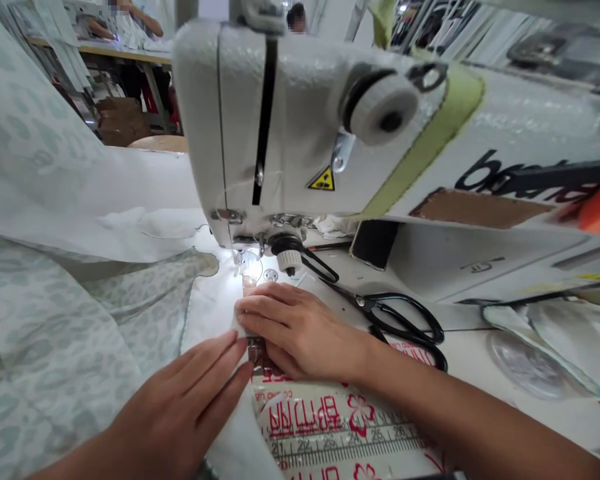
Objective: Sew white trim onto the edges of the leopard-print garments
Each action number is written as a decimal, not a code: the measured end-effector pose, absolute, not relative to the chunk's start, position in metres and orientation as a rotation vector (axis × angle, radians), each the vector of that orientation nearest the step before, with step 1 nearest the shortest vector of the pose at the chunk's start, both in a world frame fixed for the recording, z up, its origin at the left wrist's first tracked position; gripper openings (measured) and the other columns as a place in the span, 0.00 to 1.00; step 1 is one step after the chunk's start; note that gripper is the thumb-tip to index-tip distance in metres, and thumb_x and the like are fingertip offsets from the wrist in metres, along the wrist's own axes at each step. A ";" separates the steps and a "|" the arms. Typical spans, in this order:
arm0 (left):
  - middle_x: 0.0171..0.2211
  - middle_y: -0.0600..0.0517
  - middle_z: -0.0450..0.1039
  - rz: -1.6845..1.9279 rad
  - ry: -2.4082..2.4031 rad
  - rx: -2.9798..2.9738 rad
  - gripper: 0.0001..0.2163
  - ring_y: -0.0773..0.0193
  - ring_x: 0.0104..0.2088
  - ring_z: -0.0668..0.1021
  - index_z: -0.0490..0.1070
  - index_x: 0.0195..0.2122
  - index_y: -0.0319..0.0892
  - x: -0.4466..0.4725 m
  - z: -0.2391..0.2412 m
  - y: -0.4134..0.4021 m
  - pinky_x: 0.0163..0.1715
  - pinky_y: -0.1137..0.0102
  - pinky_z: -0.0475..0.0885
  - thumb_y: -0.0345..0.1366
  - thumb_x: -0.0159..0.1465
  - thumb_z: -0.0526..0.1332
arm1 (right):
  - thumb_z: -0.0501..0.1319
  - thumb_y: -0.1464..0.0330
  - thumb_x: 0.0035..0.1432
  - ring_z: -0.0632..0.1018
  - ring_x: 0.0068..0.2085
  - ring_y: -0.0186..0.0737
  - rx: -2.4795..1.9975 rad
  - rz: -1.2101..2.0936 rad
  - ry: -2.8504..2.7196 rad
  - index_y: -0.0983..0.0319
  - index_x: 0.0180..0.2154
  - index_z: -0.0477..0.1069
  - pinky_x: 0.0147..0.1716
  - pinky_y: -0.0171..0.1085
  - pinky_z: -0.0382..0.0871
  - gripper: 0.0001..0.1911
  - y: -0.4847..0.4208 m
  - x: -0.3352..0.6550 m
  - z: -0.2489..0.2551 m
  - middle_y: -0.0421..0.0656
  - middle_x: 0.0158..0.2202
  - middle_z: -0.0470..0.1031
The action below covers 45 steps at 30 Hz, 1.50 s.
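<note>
A white sewing machine head (280, 127) fills the upper middle of the view, with its lit presser foot (245, 267) low down at the end. White fabric (213, 320) runs toward that foot, joined to pale green leopard-print fabric (45, 360) spreading over the left side. My right hand (295, 330) presses flat on a fold of the white fabric just before the foot. Close beside it, my left hand (180, 407) holds the same fold with its fingers together. Black-handled scissors (395, 320) lie to the right of my right hand.
A ruler scale and red print (340, 433) mark the table top below my hands. Clear plastic and pale fabric (535, 353) lie at the right. Beyond the machine, a co-worker (125, 20) sits at a far table, with cardboard boxes (120, 123) beneath it.
</note>
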<state>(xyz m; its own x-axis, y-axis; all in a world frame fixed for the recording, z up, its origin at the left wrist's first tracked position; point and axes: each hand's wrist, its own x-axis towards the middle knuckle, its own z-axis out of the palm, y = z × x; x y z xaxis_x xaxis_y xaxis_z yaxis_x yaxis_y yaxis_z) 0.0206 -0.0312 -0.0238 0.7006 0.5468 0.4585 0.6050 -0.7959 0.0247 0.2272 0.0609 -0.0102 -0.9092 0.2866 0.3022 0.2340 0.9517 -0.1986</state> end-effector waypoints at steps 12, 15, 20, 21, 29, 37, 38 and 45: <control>0.52 0.41 0.69 -0.710 -0.806 -2.937 0.15 0.57 0.59 0.65 0.67 0.52 0.33 -0.006 -0.024 0.006 0.55 0.64 0.68 0.28 0.68 0.46 | 0.52 0.72 0.60 0.68 0.46 0.43 -0.685 -0.026 -2.849 0.65 0.46 0.68 0.41 0.40 0.66 0.12 0.070 0.214 0.002 0.48 0.44 0.70; 0.52 0.42 0.69 -0.770 -0.806 -2.920 0.16 0.58 0.58 0.66 0.65 0.53 0.34 -0.010 -0.029 0.016 0.56 0.64 0.68 0.27 0.68 0.47 | 0.53 0.72 0.60 0.69 0.43 0.41 -0.762 -0.134 -2.868 0.63 0.47 0.67 0.38 0.38 0.65 0.13 0.071 0.213 0.002 0.48 0.44 0.70; 0.53 0.43 0.68 -0.811 -0.783 -2.960 0.16 0.59 0.58 0.65 0.65 0.54 0.33 -0.014 -0.031 0.034 0.58 0.64 0.64 0.24 0.66 0.48 | 0.50 0.73 0.61 0.71 0.40 0.41 -0.742 -0.189 -2.810 0.62 0.50 0.66 0.36 0.38 0.66 0.17 0.078 0.215 -0.009 0.48 0.41 0.71; 0.53 0.43 0.68 -0.804 -0.776 -2.971 0.16 0.59 0.58 0.64 0.65 0.53 0.33 -0.015 -0.030 0.038 0.59 0.64 0.64 0.24 0.66 0.48 | 0.49 0.73 0.61 0.72 0.40 0.41 -0.713 -0.196 -2.799 0.62 0.50 0.67 0.36 0.38 0.66 0.17 0.081 0.215 -0.011 0.48 0.40 0.71; 0.55 0.45 0.66 -0.630 -0.884 -3.029 0.17 0.59 0.59 0.63 0.61 0.56 0.34 -0.023 -0.019 0.048 0.58 0.62 0.63 0.26 0.67 0.48 | 0.52 0.70 0.61 0.72 0.39 0.43 -0.829 -0.043 -2.627 0.66 0.46 0.69 0.39 0.43 0.68 0.14 0.063 0.219 -0.005 0.49 0.38 0.71; 0.51 0.46 0.67 -0.443 -0.998 -2.860 0.09 0.56 0.58 0.64 0.70 0.45 0.38 -0.066 0.021 -0.039 0.56 0.61 0.66 0.31 0.66 0.54 | 0.58 0.65 0.56 0.72 0.34 0.43 -1.218 0.837 -2.363 0.62 0.26 0.68 0.34 0.40 0.68 0.09 -0.041 0.231 0.008 0.45 0.30 0.70; 0.51 0.46 0.68 -0.383 -0.971 -2.847 0.09 0.56 0.57 0.65 0.70 0.44 0.38 -0.070 0.021 -0.049 0.55 0.60 0.67 0.31 0.66 0.54 | 0.56 0.66 0.57 0.73 0.32 0.41 -1.231 1.081 -2.245 0.62 0.27 0.68 0.31 0.38 0.68 0.08 -0.044 0.231 0.010 0.43 0.28 0.70; 0.51 0.43 0.69 -0.196 -1.035 -2.543 0.15 0.54 0.53 0.70 0.67 0.50 0.33 -0.104 0.004 -0.074 0.48 0.60 0.70 0.22 0.65 0.48 | 0.56 0.67 0.58 0.73 0.30 0.35 -1.119 1.733 -1.586 0.59 0.39 0.63 0.30 0.32 0.67 0.06 -0.051 0.236 0.032 0.38 0.27 0.71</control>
